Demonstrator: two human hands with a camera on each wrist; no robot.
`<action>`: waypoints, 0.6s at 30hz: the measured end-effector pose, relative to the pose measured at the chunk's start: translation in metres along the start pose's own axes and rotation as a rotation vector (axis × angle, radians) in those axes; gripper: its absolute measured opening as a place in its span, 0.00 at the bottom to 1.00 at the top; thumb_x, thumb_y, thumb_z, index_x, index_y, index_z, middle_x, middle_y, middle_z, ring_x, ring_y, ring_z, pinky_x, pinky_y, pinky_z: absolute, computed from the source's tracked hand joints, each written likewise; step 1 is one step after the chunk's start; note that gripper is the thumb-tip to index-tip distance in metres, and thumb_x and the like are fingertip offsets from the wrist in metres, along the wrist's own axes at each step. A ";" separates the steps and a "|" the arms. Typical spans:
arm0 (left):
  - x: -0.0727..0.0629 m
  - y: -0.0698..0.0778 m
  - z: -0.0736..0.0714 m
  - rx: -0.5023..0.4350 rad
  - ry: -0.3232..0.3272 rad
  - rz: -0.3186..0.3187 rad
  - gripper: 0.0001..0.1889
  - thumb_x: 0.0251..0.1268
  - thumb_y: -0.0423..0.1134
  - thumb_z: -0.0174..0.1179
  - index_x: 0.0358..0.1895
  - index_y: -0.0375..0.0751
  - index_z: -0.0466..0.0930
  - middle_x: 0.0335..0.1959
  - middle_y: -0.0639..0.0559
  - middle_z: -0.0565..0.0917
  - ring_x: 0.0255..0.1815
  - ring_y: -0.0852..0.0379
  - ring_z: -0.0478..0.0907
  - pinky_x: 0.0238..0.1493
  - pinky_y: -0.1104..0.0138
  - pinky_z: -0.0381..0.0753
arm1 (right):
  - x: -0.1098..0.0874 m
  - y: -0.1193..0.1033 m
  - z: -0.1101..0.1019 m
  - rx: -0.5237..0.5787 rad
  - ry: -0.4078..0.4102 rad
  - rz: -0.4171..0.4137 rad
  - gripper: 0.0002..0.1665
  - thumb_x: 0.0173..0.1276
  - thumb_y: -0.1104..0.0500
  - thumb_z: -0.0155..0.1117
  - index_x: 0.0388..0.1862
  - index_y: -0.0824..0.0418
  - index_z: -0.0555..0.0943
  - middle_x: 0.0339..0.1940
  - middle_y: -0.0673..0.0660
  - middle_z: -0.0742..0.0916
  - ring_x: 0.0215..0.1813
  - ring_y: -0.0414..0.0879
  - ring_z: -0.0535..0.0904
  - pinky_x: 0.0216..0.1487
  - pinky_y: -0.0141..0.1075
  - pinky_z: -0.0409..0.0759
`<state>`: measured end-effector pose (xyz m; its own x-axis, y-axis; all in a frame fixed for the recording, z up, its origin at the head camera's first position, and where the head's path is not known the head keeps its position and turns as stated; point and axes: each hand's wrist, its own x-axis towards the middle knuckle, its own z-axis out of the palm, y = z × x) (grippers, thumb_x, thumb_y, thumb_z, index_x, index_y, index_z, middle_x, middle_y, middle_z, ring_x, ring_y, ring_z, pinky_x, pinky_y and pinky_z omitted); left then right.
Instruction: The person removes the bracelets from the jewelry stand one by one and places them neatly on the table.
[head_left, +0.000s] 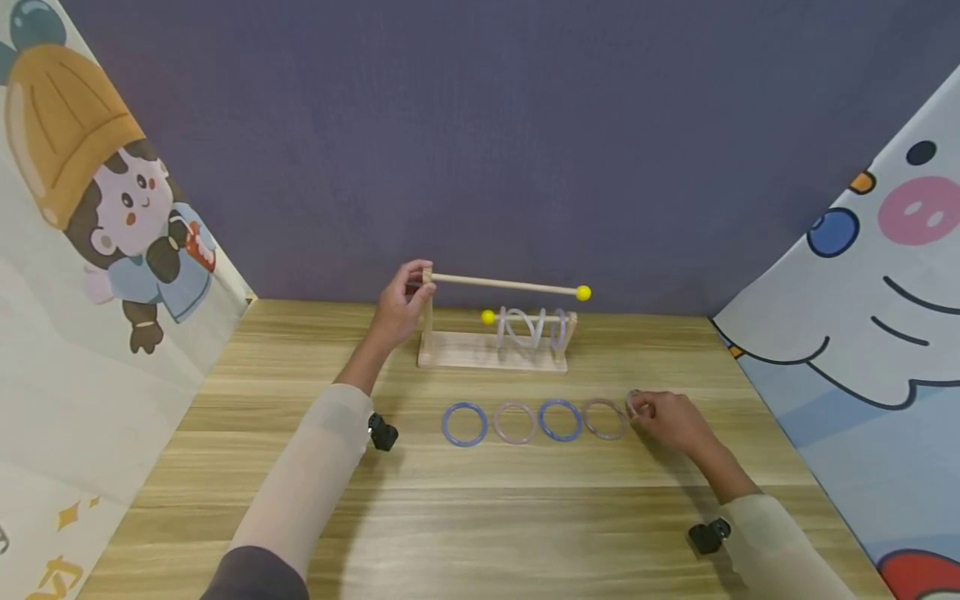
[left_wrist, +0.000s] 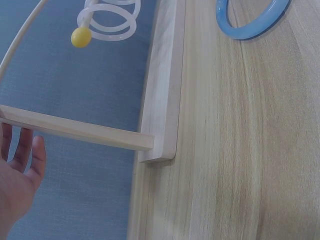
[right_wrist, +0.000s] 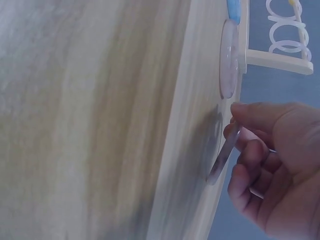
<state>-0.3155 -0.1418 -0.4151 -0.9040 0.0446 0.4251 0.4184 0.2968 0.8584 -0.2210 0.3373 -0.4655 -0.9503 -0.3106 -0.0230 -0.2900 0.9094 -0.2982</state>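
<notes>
A wooden bangle stand [head_left: 480,354] stands at the back of the table, with one tall post and one short post. At the top of the tall left post my left hand [head_left: 399,307] grips the wood, thumb in front and fingers behind. The upper rod [head_left: 502,284] carries no bangles. Several pale bangles [head_left: 519,327] hang on the lower rod. My right hand [head_left: 671,421] pinches a brownish translucent bangle [right_wrist: 223,154] between thumb and fingers, tilted up at the right end of a row. In the right wrist view its shadow falls on the table.
The row on the table holds a blue bangle [head_left: 465,425], a pinkish one [head_left: 515,423], another blue one [head_left: 560,420] and a brownish one [head_left: 603,419]. Yellow balls [head_left: 583,292] cap the rod ends. A dark wall [head_left: 480,150] rises behind the table.
</notes>
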 end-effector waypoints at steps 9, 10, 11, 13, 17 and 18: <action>0.001 0.000 0.000 0.027 0.003 -0.003 0.21 0.77 0.39 0.57 0.68 0.43 0.70 0.56 0.34 0.81 0.53 0.38 0.80 0.56 0.51 0.81 | -0.001 0.002 0.003 -0.040 -0.057 0.040 0.12 0.62 0.58 0.72 0.43 0.59 0.87 0.28 0.50 0.88 0.28 0.41 0.79 0.30 0.37 0.76; 0.001 0.001 0.000 0.025 0.005 -0.002 0.21 0.77 0.39 0.57 0.68 0.42 0.70 0.56 0.34 0.81 0.53 0.38 0.80 0.56 0.51 0.81 | -0.001 0.002 0.003 -0.039 -0.056 0.033 0.11 0.61 0.58 0.72 0.43 0.59 0.87 0.27 0.50 0.88 0.27 0.41 0.79 0.29 0.37 0.75; 0.001 0.000 0.000 0.023 0.006 -0.002 0.21 0.77 0.39 0.57 0.68 0.42 0.70 0.56 0.34 0.81 0.53 0.38 0.80 0.56 0.51 0.80 | -0.001 0.002 0.003 -0.036 -0.055 0.032 0.11 0.61 0.58 0.72 0.42 0.59 0.87 0.26 0.49 0.88 0.27 0.40 0.78 0.30 0.37 0.75; 0.001 0.000 0.000 0.019 0.006 -0.001 0.21 0.77 0.38 0.58 0.68 0.41 0.70 0.56 0.33 0.81 0.53 0.38 0.80 0.57 0.51 0.80 | -0.001 0.001 0.003 -0.034 -0.052 0.040 0.11 0.60 0.58 0.73 0.42 0.58 0.88 0.26 0.48 0.87 0.27 0.39 0.77 0.30 0.37 0.75; 0.000 -0.001 0.000 0.029 0.001 0.003 0.21 0.77 0.39 0.57 0.69 0.42 0.70 0.56 0.34 0.81 0.53 0.38 0.80 0.58 0.50 0.80 | -0.001 0.001 0.003 -0.038 -0.052 0.033 0.10 0.61 0.57 0.74 0.41 0.57 0.87 0.27 0.47 0.88 0.28 0.39 0.79 0.31 0.39 0.77; 0.000 -0.002 0.000 0.031 0.000 0.004 0.21 0.77 0.40 0.57 0.69 0.42 0.70 0.56 0.34 0.81 0.53 0.38 0.80 0.58 0.50 0.80 | -0.001 0.001 0.004 -0.039 -0.052 0.031 0.10 0.61 0.57 0.74 0.41 0.57 0.87 0.27 0.47 0.88 0.28 0.39 0.79 0.31 0.39 0.77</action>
<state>-0.3164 -0.1428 -0.4162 -0.9025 0.0460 0.4281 0.4186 0.3264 0.8475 -0.2195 0.3376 -0.4691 -0.9519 -0.2953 -0.0816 -0.2659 0.9285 -0.2591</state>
